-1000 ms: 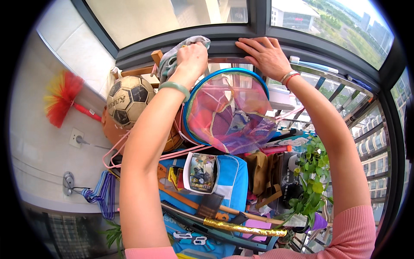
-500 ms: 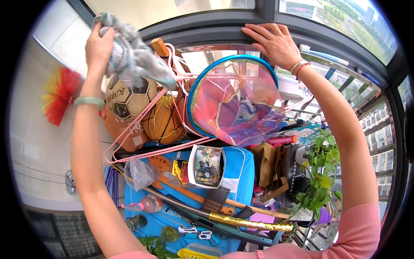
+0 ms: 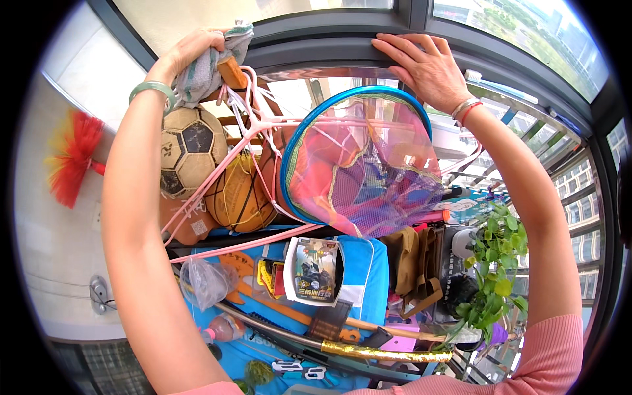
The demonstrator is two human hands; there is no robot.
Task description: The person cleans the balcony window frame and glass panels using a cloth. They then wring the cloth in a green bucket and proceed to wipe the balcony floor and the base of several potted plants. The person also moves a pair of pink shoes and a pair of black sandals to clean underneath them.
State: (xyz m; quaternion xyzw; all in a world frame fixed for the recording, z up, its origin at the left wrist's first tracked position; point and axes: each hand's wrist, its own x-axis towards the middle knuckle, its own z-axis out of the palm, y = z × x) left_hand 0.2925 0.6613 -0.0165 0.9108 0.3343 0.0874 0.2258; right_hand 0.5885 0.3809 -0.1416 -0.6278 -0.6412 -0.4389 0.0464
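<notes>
My left hand (image 3: 197, 47) is closed around a grey-white cloth (image 3: 209, 69) with green stripes, up against the dark window frame (image 3: 309, 47) at the upper left. The cloth hangs down beside a wooden post end (image 3: 231, 72) and over the top of a soccer ball (image 3: 192, 148). My right hand (image 3: 424, 69) lies flat on the frame's sill, fingers spread, holding nothing. Between my arms, pink hangers (image 3: 258, 124) and a blue-rimmed mesh net (image 3: 361, 158) stand in front of the frame.
Below are a basketball (image 3: 242, 197), a small white box (image 3: 315, 271), a blue bag (image 3: 368, 263) and a gold-handled rod (image 3: 388, 351). A leafy plant (image 3: 497, 263) and railing bars stand at right. A red-yellow duster (image 3: 76, 158) hangs by the left wall.
My left hand has moved right with the cloth, from above the balls to the window frame. My right hand has stayed almost in place on the sill.
</notes>
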